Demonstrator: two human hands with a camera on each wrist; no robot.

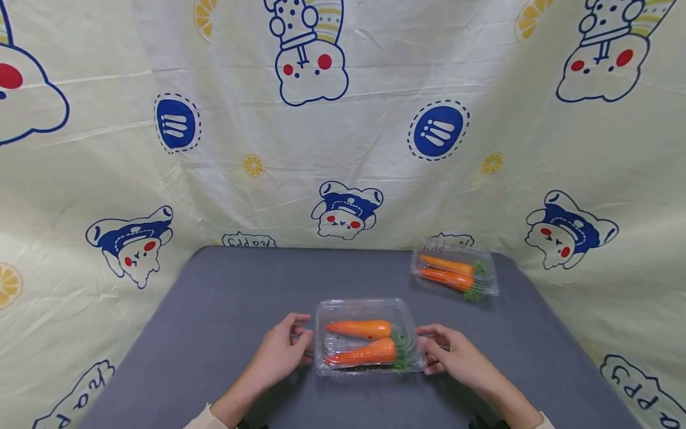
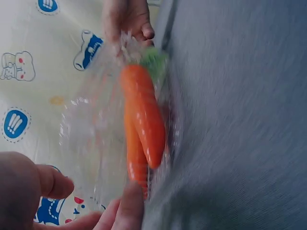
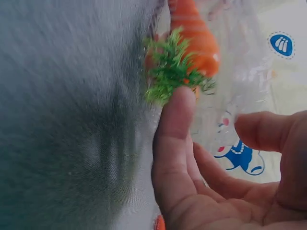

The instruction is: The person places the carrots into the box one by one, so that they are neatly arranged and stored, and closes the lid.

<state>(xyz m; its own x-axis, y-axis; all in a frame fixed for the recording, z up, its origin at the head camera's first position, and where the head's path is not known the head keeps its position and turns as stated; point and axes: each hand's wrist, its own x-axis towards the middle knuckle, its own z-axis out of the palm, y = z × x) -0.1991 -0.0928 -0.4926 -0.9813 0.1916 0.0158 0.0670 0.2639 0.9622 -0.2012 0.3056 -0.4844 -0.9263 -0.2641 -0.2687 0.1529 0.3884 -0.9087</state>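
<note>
A transparent plastic box (image 1: 359, 307) stands on the table in front of me, its lid appearing shut. Inside, two orange carrots (image 1: 370, 353) lie side by side with their green tops (image 3: 168, 72) towards the right. At the box's left side is my left hand (image 1: 284, 345), fingertips touching or nearly touching the wall. My right hand (image 1: 452, 354) is at the opposite end, its fingertips at the right wall near the green tops. Both hands have loosely bent fingers, and the thumbs stand apart from the fingers in the wrist views.
Another clear box (image 1: 490, 271) with orange carrots and green tops sits at the table's far right corner. The grey tabletop (image 1: 257, 286) extends around both boxes. A pale printed curtain (image 1: 375, 131) hangs behind the table and along its sides.
</note>
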